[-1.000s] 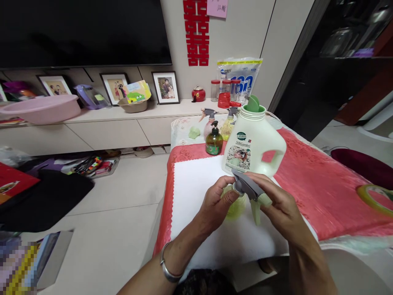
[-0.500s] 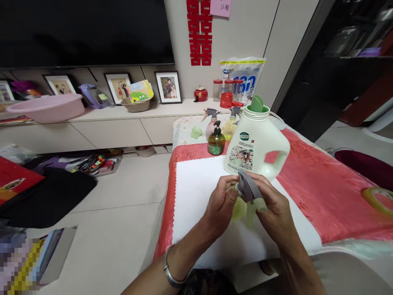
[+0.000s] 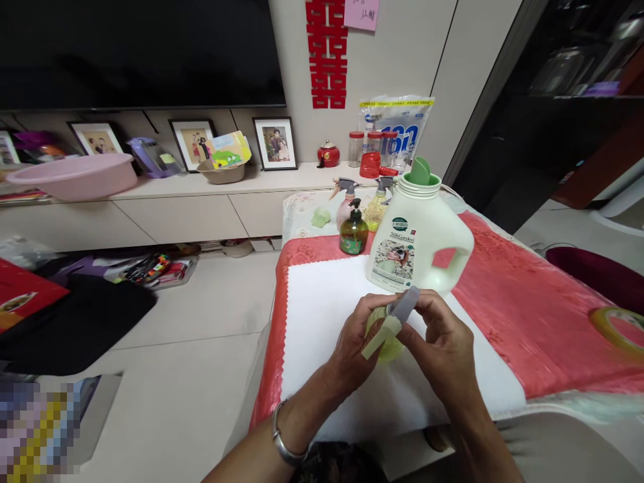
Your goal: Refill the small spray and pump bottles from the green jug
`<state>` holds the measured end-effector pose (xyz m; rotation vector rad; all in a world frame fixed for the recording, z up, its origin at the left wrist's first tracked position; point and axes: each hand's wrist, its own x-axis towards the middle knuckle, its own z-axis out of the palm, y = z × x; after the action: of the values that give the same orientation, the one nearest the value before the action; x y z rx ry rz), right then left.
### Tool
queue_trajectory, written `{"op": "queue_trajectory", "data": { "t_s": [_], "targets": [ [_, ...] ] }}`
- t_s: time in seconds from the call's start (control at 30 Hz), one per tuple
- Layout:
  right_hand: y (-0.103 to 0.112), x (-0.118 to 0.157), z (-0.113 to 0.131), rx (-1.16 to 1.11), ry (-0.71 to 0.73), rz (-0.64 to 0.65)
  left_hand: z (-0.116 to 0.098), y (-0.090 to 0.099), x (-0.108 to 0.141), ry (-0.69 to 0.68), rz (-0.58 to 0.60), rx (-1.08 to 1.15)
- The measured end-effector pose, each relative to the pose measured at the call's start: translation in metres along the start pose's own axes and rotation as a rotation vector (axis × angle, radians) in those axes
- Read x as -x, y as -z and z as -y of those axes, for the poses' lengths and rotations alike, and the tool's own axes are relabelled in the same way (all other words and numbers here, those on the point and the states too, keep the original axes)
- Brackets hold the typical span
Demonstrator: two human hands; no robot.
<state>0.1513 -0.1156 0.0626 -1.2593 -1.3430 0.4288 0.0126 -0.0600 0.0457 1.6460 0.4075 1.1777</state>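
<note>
My left hand (image 3: 352, 342) is wrapped round the upper part of a translucent yellow spray bottle (image 3: 391, 351), whose lower body is partly hidden behind the fingers. The fingers of my right hand (image 3: 445, 339) grip the grey spray head (image 3: 407, 303) at the bottle's top. A pale yellow trigger (image 3: 380, 339) hangs from that head and points down to the left. Just behind my hands, a large pale green detergent jug (image 3: 427, 231) stands upright with a green cap (image 3: 420, 172) set tilted in its mouth. Under the hands lies a white mat (image 3: 319, 302).
Left of the jug stand a green pump bottle (image 3: 353, 236), a pink spray bottle (image 3: 345, 211) and another yellow spray bottle (image 3: 375, 213). A light green lump (image 3: 320, 217) lies nearby. On the red tablecloth (image 3: 533, 315), a tape roll (image 3: 596, 322) sits at the right.
The spray head has turned: its trigger pointed down to the right before and now points down to the left. My right fingers have shifted round the head; my left hand keeps holding the bottle.
</note>
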Motion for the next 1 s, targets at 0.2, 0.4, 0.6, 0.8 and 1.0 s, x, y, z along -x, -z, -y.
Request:
{"op": "queue_trajectory", "data": {
  "t_s": [0.2, 0.4, 0.6, 0.8, 1.0],
  "targets": [
    [0.009, -0.004, 0.007, -0.019, -0.024, 0.124, -0.001, -0.001, 0.0, 0.04, -0.03, 0.092],
    [0.015, -0.01, 0.006, -0.033, 0.015, 0.325, 0.004, -0.005, 0.001, 0.032, -0.031, 0.177],
    [0.008, -0.007, -0.005, -0.124, -0.031, 0.234, -0.004, -0.005, -0.001, 0.084, -0.116, 0.137],
    [-0.002, -0.004, -0.007, -0.201, -0.072, 0.102, 0.005, -0.001, -0.001, 0.172, -0.015, 0.106],
    [0.005, -0.006, -0.006, -0.205, -0.07, 0.186, 0.005, -0.003, -0.004, 0.18, -0.072, 0.169]
  ]
}}
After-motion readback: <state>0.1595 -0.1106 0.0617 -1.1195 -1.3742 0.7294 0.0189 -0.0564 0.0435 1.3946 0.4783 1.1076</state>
